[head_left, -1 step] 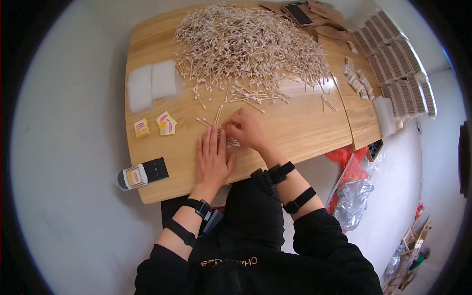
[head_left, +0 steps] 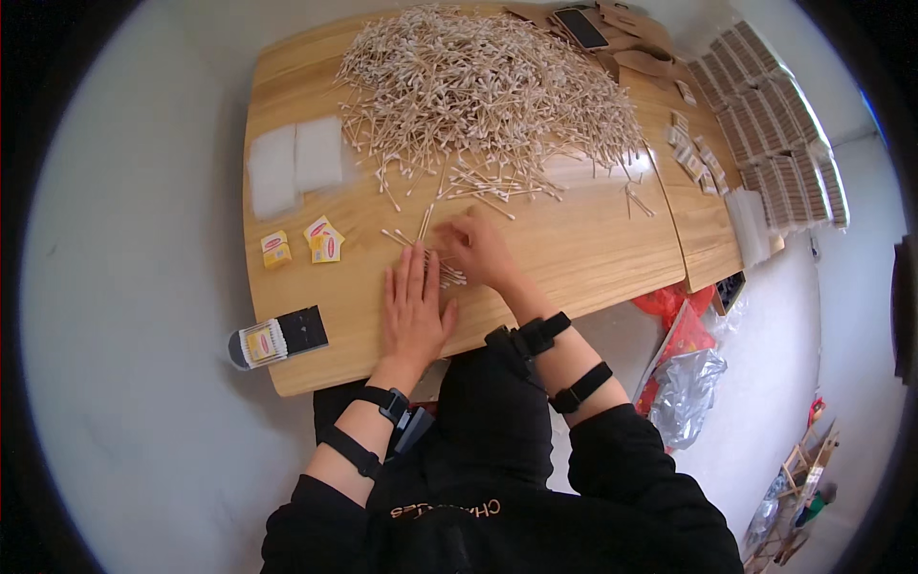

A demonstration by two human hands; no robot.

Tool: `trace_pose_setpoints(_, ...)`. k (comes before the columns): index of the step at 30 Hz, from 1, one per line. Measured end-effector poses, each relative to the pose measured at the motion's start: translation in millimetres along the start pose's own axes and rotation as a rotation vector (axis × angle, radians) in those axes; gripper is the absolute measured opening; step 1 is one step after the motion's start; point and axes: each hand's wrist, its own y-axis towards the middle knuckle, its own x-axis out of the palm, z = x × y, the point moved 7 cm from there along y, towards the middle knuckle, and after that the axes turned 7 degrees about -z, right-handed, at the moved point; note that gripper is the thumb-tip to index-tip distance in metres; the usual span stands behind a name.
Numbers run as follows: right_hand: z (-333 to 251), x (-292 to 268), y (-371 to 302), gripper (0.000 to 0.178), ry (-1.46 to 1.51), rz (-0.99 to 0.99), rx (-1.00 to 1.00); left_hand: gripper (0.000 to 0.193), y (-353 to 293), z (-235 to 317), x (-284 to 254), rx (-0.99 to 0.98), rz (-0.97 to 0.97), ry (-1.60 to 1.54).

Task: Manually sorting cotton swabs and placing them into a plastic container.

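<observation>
My left hand [head_left: 417,304] lies flat on the wooden table [head_left: 564,251], its fingers stretched out over a few loose cotton swabs [head_left: 451,275]. Some swab ends stick out past its fingertips and beside its index finger. Close by on the right, my right hand [head_left: 475,247] hovers with bent fingers drawn together. Its fingertips are slightly smeared, and whatever they may hold cannot be made out. Beyond both hands spreads a large heap of cotton swabs [head_left: 478,91], white-tipped with pale brown sticks.
To the left are clear plastic bags [head_left: 318,153], yellow-and-white cards [head_left: 325,241] and a swab-filled pouch [head_left: 260,342] on a black block [head_left: 306,328]. Small packs [head_left: 690,161] and stacked bundles [head_left: 770,115] stand right. A phone [head_left: 580,29] lies at the back. Red and silver bags [head_left: 687,387] sit below.
My right hand has shifted slightly away from me, its fingertips lifting a little off the swabs. The left hand has stayed in place.
</observation>
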Motion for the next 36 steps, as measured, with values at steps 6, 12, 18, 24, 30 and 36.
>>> trace_pose_setpoints(6, -40.6, -5.4, 13.4, 0.019, -0.273, 0.116, -0.358, 0.07, 4.3, 4.2, 6.0, 0.015, -0.056, 0.082)
trace_pose_setpoints(12, -9.0, -24.6, 4.9, 0.011, -0.281, 0.271, -0.071, 0.066, -2.1, 4.8, 4.3, 0.034, -0.009, 0.122)
trace_pose_setpoints(18, -20.7, 6.3, 5.1, 0.012, -0.326, -0.118, -0.207, 0.077, -2.9, -0.7, -7.9, -0.004, 0.092, -0.124)
trace_pose_setpoints(24, -0.9, -20.6, -40.0, 0.02, 0.067, 0.081, 0.009, 0.096, -3.8, -7.8, -11.7, -0.042, -0.007, -0.059)
trace_pose_setpoints(30, -18.3, -26.5, -68.1, 0.024, -0.176, 0.189, -0.204, 0.108, 28.2, -15.0, 5.7, 0.001, -0.238, 0.069)
trace_pose_setpoints(36, 1.9, -20.6, -72.1, 0.02, -0.003, 0.189, 0.038, 0.107, 26.9, -10.7, 2.6, 0.03, -0.228, 0.115)
